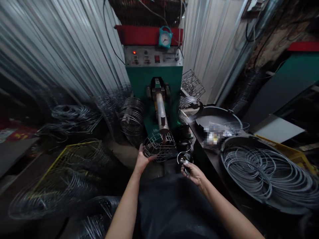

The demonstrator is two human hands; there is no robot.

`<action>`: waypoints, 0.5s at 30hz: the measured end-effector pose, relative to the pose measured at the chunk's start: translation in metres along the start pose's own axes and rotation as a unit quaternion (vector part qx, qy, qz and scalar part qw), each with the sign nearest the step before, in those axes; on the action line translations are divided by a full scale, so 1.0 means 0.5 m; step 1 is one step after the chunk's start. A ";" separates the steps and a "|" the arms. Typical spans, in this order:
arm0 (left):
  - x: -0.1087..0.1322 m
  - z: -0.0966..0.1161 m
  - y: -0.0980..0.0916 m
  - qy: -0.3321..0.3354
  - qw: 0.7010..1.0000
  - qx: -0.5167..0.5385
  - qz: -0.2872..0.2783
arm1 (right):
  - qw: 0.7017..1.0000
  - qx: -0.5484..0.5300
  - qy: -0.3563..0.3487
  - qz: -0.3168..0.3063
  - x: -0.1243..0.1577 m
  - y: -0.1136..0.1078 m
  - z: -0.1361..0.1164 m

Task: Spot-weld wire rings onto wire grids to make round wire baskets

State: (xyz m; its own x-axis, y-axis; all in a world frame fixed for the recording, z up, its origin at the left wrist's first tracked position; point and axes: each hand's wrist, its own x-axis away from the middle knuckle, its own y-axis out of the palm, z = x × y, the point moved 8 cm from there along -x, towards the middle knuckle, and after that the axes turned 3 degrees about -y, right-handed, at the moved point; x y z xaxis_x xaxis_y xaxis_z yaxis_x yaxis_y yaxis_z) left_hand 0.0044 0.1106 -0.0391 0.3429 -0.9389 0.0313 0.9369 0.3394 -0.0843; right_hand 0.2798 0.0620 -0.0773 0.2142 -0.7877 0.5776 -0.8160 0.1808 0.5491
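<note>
My left hand (143,160) is wrapped around the near left side of a wire basket (152,145), with its thumb along the lower rim. The basket sits tilted under the electrode arm (161,109) of a green spot welder (137,79), whose dark tip reaches down into the wire mesh. Low and to the right, my right hand (193,173) pinches small shiny metal pieces (186,162). Those fingers are beside a small round metal-rimmed holder (178,156); its contents are too dark to make out.
At right, a large black pan (276,207) holds many wire rings (259,166), with another pan (211,113) behind it. Wire baskets (67,182) are stacked at left near a yellow frame (53,159). Wire rings (132,114) hang beside the welder. A teal clock (165,38) stands above its panel.
</note>
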 end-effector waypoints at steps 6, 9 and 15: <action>0.012 -0.040 0.006 -0.032 0.991 0.125 0.040 | 0.999 -0.020 0.033 0.009 0.003 -0.003 0.019; 0.021 -0.035 -0.001 -0.029 0.990 0.138 0.027 | 0.995 0.056 -0.083 0.019 0.012 -0.023 -0.006; 0.105 -0.011 -0.023 0.009 0.998 0.061 -0.031 | 0.844 0.439 -0.299 0.070 0.039 -0.093 -0.031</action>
State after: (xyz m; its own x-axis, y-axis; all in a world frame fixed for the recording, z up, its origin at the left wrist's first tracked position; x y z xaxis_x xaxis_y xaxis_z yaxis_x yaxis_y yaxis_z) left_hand 0.0110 0.0573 -0.0420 0.2847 -0.9585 0.0150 0.9577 0.2851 0.0388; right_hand 0.3302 0.0474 -0.0823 -0.0119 -0.9988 0.0472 -0.9505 -0.0033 -0.3108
